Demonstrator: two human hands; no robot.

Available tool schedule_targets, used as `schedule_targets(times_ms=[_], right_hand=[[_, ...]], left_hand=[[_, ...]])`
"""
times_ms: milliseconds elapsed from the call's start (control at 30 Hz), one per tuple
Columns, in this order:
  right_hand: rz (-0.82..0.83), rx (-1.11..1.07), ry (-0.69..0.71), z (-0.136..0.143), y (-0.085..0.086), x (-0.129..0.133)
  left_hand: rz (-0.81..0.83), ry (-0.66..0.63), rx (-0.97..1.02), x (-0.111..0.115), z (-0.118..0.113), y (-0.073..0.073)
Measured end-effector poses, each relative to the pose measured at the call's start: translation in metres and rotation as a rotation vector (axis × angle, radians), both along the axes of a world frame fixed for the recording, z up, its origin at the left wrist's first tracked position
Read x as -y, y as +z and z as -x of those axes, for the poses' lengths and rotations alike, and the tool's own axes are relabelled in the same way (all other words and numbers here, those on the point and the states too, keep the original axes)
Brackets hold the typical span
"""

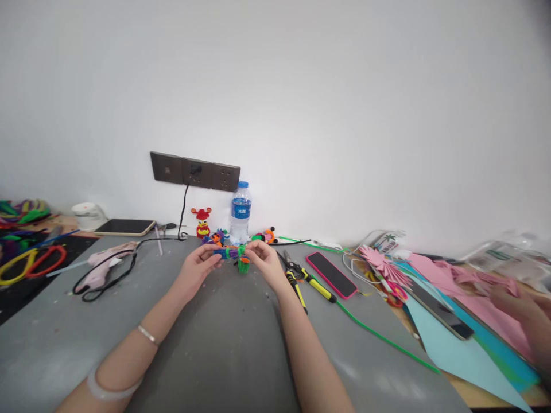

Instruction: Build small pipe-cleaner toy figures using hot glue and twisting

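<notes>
A small figure of fuzzy green, blue and purple stems (243, 264) is held up over the middle of the grey table, with a green and orange part hanging down. My left hand (198, 271) pinches its blue and purple end. At its green top on the other side, the closed fingers of my right hand (266, 263) grip it. Behind the hands stand a water bottle (241, 213) and a red fuzzy figure (202, 222). Other fuzzy figures lie near the bottle's base, one purple and orange (216, 237), one orange and green (267, 235).
Pliers (316, 282) and a pink-edged phone (331, 275) lie right of my right arm, beside a long green stem (383, 337). A glue gun (98, 268) with a black cable and scissors (45, 261) lie left. Another person's hand (516, 304) holds pink paper far right.
</notes>
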State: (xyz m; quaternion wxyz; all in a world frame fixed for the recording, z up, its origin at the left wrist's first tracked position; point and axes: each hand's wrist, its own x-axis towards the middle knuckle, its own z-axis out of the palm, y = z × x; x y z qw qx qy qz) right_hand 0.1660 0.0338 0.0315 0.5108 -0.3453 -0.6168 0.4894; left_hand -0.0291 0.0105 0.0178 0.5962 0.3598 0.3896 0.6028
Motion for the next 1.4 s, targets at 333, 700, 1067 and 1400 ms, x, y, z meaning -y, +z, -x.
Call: schedule_targets(times_ms=[333, 700, 1067, 1400], right_hand=[[-0.007, 0.023, 0.026, -0.004, -0.002, -0.001], [-0.037, 0.071, 0.02, -0.006, 0.004, 0.003], [-0.07, 0.081, -0.009, -0.005, 0.007, 0.004], [-0.078, 0.109, 0.024, -0.004, 0.009, 0.006]], left_hand=[[-0.014, 0.0, -0.068, 0.002, -0.001, 0.002], [-0.038, 0.05, -0.164, 0.004, -0.001, 0.0], [-0.081, 0.091, -0.256, 0.002, 0.0, -0.005], [-0.091, 0.084, -0.206, 0.001, 0.0, -0.005]])
